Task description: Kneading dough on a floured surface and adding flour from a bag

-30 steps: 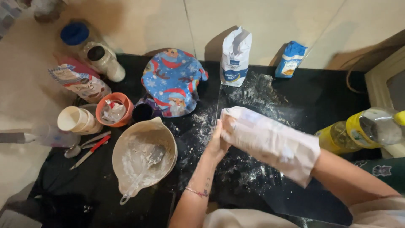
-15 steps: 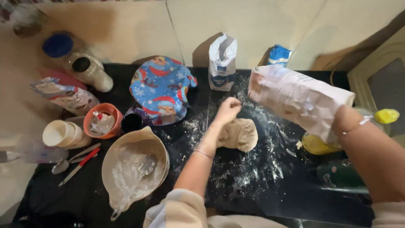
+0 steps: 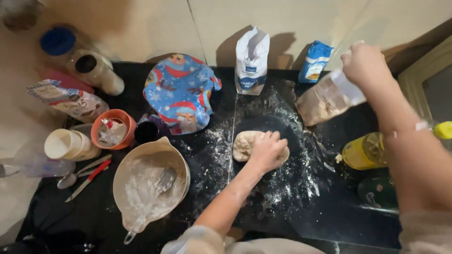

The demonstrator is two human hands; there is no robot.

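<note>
My left hand point(image 3: 266, 149) rests flat on a pale lump of dough point(image 3: 245, 146) lying on the black, flour-dusted counter point(image 3: 292, 207). My right hand point(image 3: 365, 61) is raised at the upper right and grips the top of a clear plastic bag of flour point(image 3: 325, 101), which hangs tilted down toward the left, above the counter. The dough sits in the middle of a ring of scattered flour.
A beige mixing bowl point(image 3: 150, 186) with a floury spatula stands at the lower left. Behind are a patterned cloth-covered bowl point(image 3: 181, 91), a white paper bag point(image 3: 252, 59) and a blue packet point(image 3: 314, 61). An orange cup point(image 3: 113, 129), jars and a yellow oil bottle point(image 3: 362, 150) flank the work area.
My right hand has carried the flour bag up and to the right, away from over the dough. My left hand has settled flat onto the dough.
</note>
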